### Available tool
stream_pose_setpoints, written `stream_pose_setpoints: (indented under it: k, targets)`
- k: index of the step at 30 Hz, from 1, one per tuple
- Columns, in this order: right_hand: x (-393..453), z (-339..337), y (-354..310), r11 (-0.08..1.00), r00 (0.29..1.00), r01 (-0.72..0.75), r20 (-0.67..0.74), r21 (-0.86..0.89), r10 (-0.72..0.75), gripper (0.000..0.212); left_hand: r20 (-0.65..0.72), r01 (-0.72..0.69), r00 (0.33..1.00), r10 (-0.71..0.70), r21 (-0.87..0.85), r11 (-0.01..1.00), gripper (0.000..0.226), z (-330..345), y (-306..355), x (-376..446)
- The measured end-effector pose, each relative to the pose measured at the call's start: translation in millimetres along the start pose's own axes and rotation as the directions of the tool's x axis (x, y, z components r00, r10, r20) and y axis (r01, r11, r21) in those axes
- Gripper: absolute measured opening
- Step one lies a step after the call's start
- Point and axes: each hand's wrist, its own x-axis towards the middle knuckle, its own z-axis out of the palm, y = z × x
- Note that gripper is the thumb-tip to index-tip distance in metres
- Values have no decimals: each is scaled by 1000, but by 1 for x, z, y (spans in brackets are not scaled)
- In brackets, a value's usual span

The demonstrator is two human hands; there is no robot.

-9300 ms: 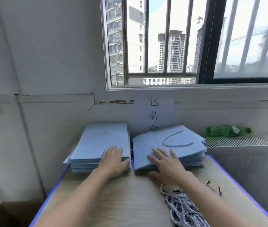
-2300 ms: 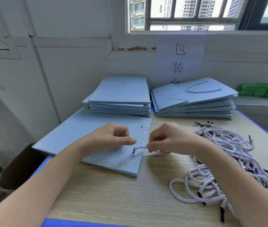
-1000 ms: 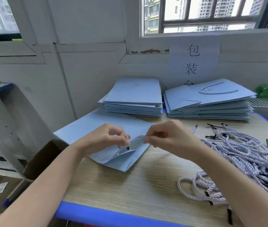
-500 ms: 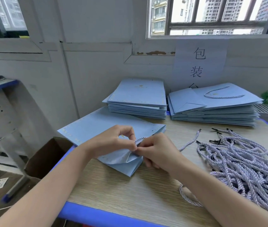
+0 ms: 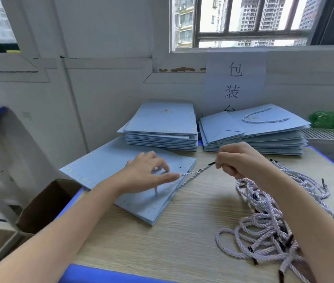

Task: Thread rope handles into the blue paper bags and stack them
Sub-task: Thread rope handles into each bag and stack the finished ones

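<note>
My right grip point(image 5: 232, 160) pinches a rope handle point(image 5: 194, 174) by its tip; my left grip point(image 5: 147, 172), fingers spread, presses the blue bag point(image 5: 104, 170) at the worktop's point(image 5: 182, 242) left edge. One end looks threaded. Unthreaded stack point(image 5: 162, 127) and finished stack point(image 5: 254, 135) wait at the back edge.

Two bare forearms entered from the lower edge of the frame, one from the lower left and one from the lower right. No sleeve, cuff or glove covered either arm as far as the frame showed. The left hand point(image 5: 145, 174) and the right hand point(image 5: 241, 160) carried no visible ring, watch or bracelet. The fingers point(image 5: 170, 176) were slim, with short nails.
</note>
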Motion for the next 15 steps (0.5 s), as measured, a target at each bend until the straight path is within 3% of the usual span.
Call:
stream_pose_setpoints:
  k: [2, 6, 9, 15]
  targets:
    - [2, 1, 4, 997, 999, -28, 29, -72, 30, 27, -56, 28, 998, -32, -58, 998, 45, 3, 1, 11]
    - [9, 6, 16, 924, 998, -39, -57, -381, 19, 30, -201, 11, 979, -23, -60, 998, 52, 15, -5, 17]
    - [15, 14, 20, 915, 988, 18, -135, -403, -79, 14, -143, -57, 989, 48, -58, 997, 45, 16, -3, 11]
    - [21, 26, 25, 819, 982, 176, 44, -547, -181, 15, 21, -53, 998, 51, 100, 994, 101, 15, 8, -1]
